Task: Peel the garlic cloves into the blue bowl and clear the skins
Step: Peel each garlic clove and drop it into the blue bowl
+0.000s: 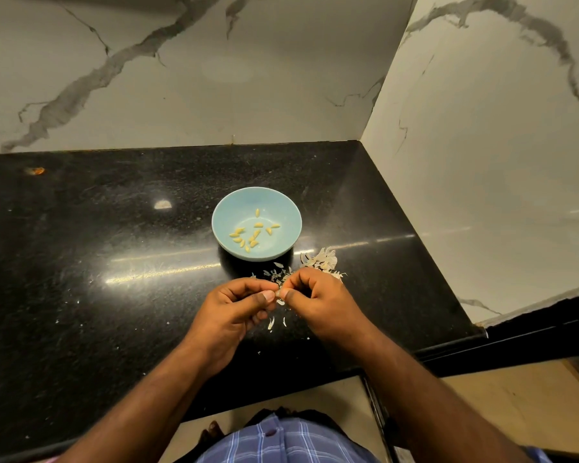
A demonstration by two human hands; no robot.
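About a dozen peeled cloves (252, 232) already sit in the blue bowl (226, 208). Just in front of the bowl, my left hand (236, 307) and right hand (318, 300) pinch fingers on one small clove (278, 293), probably half-skinned. Skins (321, 260) litter the tabletop (97, 262) right of the bowl, uncleared.

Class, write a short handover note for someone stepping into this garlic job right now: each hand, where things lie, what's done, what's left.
Left hand and right hand: both pinch one small garlic clove between their fingertips, above the black stone counter.
Round pale blue bowl: holds about a dozen peeled yellowish cloves.
Papery white skins: piled right of the bowl, flakes scattered near the hands.
Left: finish this clove, drop it in, clear the skins.
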